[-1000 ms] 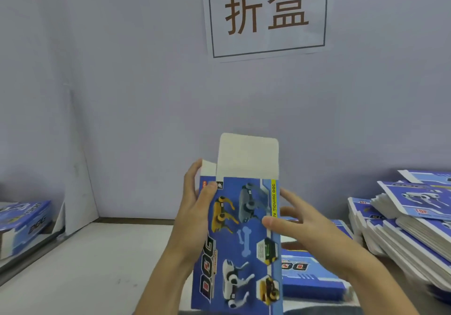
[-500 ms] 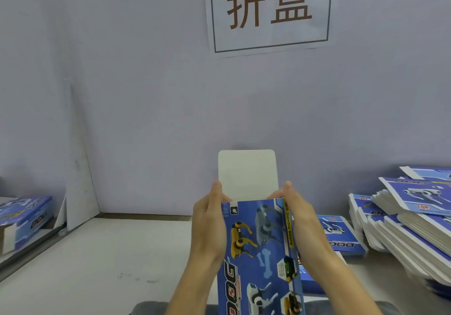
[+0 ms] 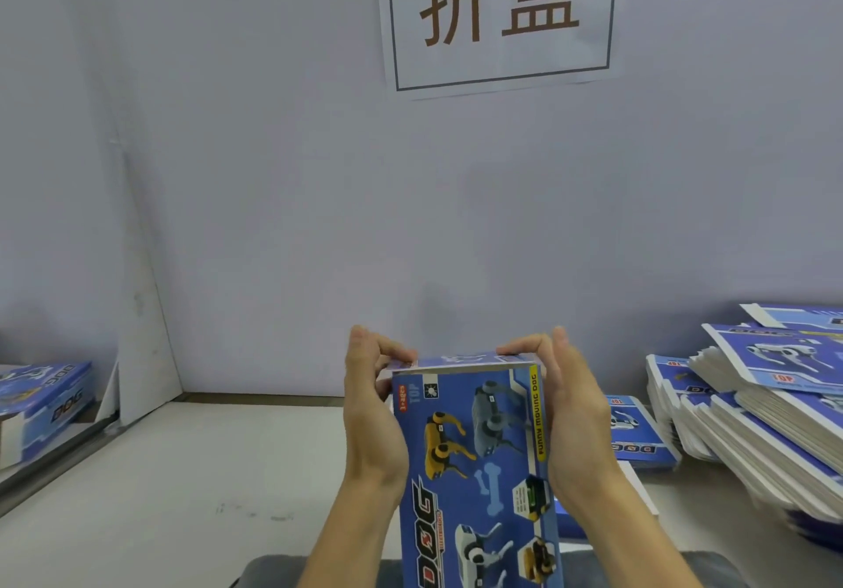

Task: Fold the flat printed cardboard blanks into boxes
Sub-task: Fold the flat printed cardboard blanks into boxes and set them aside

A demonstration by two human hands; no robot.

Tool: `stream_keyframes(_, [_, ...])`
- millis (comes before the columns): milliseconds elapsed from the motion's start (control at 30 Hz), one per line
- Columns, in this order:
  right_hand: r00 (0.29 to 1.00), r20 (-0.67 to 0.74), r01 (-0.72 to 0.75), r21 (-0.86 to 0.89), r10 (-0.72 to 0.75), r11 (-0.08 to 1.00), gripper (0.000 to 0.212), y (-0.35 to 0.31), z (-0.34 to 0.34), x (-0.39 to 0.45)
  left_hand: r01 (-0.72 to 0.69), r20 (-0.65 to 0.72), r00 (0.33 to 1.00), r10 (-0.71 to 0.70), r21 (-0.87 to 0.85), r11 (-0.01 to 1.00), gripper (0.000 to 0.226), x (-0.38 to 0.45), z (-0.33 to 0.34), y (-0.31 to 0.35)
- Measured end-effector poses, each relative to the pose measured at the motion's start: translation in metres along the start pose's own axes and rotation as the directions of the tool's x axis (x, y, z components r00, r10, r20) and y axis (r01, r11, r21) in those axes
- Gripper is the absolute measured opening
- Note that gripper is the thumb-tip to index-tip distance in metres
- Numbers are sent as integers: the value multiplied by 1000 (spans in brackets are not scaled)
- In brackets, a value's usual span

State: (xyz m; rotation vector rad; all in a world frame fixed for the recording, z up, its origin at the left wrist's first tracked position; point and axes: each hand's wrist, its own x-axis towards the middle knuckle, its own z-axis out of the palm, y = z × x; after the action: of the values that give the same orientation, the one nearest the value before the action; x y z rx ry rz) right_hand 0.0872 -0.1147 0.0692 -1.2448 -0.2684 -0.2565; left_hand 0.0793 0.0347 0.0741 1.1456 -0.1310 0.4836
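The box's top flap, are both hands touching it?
Touching. The head view shows left hand and right hand fingertips pressing the top flap down on the box.

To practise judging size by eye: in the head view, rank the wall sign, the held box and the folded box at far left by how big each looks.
1. wall sign
2. held box, enlarged by nearness
3. folded box at far left, partly cut off

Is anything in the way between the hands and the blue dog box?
No, nothing visible is. The left hand and right hand are both already on the blue dog box, one on each side, with fingers curled over its folded-down top flap.
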Motion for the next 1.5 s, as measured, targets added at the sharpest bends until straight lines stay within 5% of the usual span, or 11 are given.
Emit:
stream_keyframes(233, [987, 159, 7, -47, 1, 999, 27, 0, -4, 1, -111, 270, 962, 48, 224, 968, 33, 3, -9, -4])
stream_keyframes(567, [985, 140, 117, -144, -97, 983, 33, 5, -13, 0, -249, 277, 946, 167, 294, 923, 25, 0, -16, -6])
stream_keyframes(800, [976, 218, 29, -111, -4, 993, 53, 5, -14, -2, -92, 275, 961, 32, 209, 974, 51, 1, -7, -4])
stream_keyframes(933, [993, 15, 121, -97, -120, 988, 56, 2, -16, 4, 15, 322, 940, -118, 306, 952, 83, 3, -13, -3])
stream_keyframes(1100, [932, -321, 212, 105, -169, 972, 62, -3, -33, 16, 135, 494, 757, -427, 521, 842, 82, 5, -24, 2])
stream_keyframes(1233, [957, -274, 150, 169, -100, 974, 58, -4, -40, 18, 131, 497, 761, -417, 511, 849, 72, 6, -31, 8])
stream_keyframes(1333, [958, -267, 123, 63, -102, 990, 37, -8, -49, 20, 118, 488, 787, -376, 480, 869, 69, 11, -45, 18])
stream_keyframes(1500, [952, -301, -27, 90, 54, 996, 33, -20, -70, 23, 105, 575, 718, -392, 468, 877, 72, 16, -67, 34])
